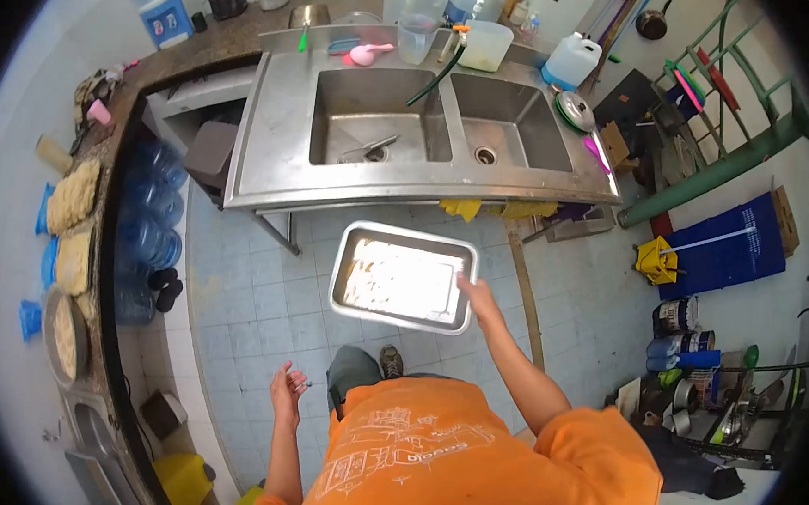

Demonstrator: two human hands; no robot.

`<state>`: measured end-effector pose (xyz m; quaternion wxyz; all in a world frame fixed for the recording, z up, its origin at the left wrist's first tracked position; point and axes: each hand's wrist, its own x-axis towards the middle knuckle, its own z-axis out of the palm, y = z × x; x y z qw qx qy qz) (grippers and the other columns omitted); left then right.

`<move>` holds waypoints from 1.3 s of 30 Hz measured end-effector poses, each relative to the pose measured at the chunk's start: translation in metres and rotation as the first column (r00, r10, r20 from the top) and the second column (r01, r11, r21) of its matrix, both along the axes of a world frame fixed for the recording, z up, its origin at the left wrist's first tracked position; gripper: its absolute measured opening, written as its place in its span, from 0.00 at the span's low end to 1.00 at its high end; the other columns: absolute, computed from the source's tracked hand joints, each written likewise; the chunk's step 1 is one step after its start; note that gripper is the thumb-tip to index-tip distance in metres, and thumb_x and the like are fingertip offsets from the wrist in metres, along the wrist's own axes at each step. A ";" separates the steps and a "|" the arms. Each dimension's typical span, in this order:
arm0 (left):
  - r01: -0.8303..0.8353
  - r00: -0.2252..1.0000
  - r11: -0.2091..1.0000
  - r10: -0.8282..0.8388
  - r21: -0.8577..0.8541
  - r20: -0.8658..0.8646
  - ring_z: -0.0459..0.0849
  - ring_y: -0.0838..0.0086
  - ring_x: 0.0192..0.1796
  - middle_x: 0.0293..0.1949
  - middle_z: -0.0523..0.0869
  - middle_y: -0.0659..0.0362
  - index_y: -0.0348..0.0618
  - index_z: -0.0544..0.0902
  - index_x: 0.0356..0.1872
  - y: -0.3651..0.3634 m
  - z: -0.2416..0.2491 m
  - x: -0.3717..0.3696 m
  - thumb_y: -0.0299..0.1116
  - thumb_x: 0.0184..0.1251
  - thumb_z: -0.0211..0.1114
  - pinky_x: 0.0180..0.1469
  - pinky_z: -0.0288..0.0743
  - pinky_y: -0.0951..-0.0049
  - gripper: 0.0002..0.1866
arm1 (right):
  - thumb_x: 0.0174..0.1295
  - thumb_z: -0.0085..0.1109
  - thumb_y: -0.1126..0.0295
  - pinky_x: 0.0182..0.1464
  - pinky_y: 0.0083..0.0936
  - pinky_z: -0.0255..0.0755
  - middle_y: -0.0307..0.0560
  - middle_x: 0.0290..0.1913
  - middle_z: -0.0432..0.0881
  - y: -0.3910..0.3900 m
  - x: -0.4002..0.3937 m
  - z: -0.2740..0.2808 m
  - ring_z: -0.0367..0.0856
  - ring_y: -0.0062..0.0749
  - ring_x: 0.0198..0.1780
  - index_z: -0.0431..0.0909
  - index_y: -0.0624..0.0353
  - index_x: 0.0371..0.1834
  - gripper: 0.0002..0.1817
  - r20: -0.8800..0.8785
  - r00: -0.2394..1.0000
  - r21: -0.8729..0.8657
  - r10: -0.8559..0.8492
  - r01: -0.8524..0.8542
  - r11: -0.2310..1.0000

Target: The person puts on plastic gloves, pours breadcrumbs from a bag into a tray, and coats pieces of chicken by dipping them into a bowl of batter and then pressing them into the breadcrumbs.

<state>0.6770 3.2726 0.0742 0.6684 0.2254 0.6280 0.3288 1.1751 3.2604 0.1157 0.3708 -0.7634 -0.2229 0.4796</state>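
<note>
A rectangular metal baking pan [336, 285] hangs over the floor in front of me, with bright glare and some brownish marks inside it. My right hand [478, 299] grips its right edge, the fingers reaching over the rim into the pan. Apart from the pan, to its lower left, my left hand [291, 386] holds nothing and its fingers are spread. Beyond the pan stands a steel double sink [281, 143]; a metal utensil [371, 148] lies in the left basin.
A green hose [439, 74] reaches over the sink divider. Jugs, including one of blue liquid [572, 61], line the back. Water bottles [153, 237] stand below the left counter, which holds a round pan [68, 338]. A yellow mop bucket [656, 260] sits right.
</note>
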 end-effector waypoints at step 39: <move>-0.070 0.911 0.915 -0.103 -0.397 -0.398 0.90 0.63 0.39 0.43 0.91 0.49 0.36 0.84 0.56 0.066 -0.090 0.024 0.48 0.73 0.64 0.46 0.84 0.64 0.24 | 0.77 0.47 0.61 0.53 0.42 0.86 0.62 0.53 0.84 0.518 0.086 -0.180 0.87 0.54 0.48 0.73 0.76 0.62 0.25 -0.087 0.804 0.062 -0.588 0.593 0.803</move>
